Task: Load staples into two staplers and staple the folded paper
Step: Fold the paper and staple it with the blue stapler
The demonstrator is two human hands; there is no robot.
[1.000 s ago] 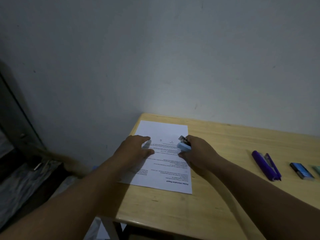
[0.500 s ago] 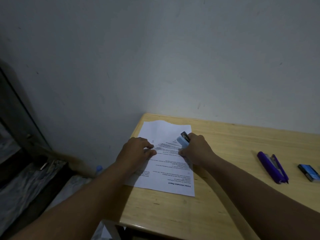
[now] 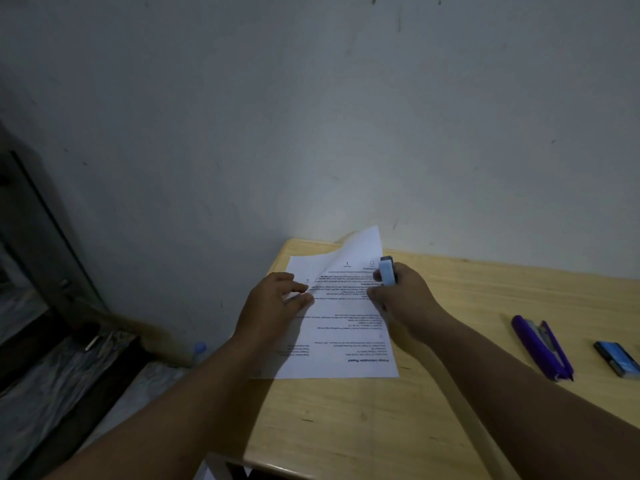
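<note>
**Paper lifted at the far corner, light blue stapler gripped at its edge**

Surroundings first: a pale wooden bench (image 3: pixel 346 427) is pushed into the corner against a scuffed grey-white wall (image 3: pixel 311 116). Off to the right, well apart from the paper, a purple stapler (image 3: pixel 540 348) is lying hinged open, and just past it near the frame edge a small blue staple box (image 3: pixel 616 358) can be seen. Down on the floor to the left, a clear bottle with a bluish cap (image 3: pixel 199 351) is tucked beside the bench, and a dark frame (image 3: pixel 41 237) is leaned along the left side. Lighting is pretty dim, so the small stuff can't be made out well.

Nothing much is in the way of the paper except the two hands and forearms themselves, which are crossing over its left and right edges.

The printed sheet (image 3: pixel 339 327) is laid on the bench near the far left corner, text upside down to the camera. Its far right part is raised off the bench and curled up toward the wall, so a fold is being formed diagonally. The left hand (image 3: pixel 273 306) is pressed flat on the left side with fingers mostly straight, thumb at the crease. The right hand (image 3: pixel 405 296) is curled around a light blue stapler (image 3: pixel 387 271), held at the sheet's right edge right by the lifted flap. Whether the paper is inside the stapler's mouth can't be told.
</note>
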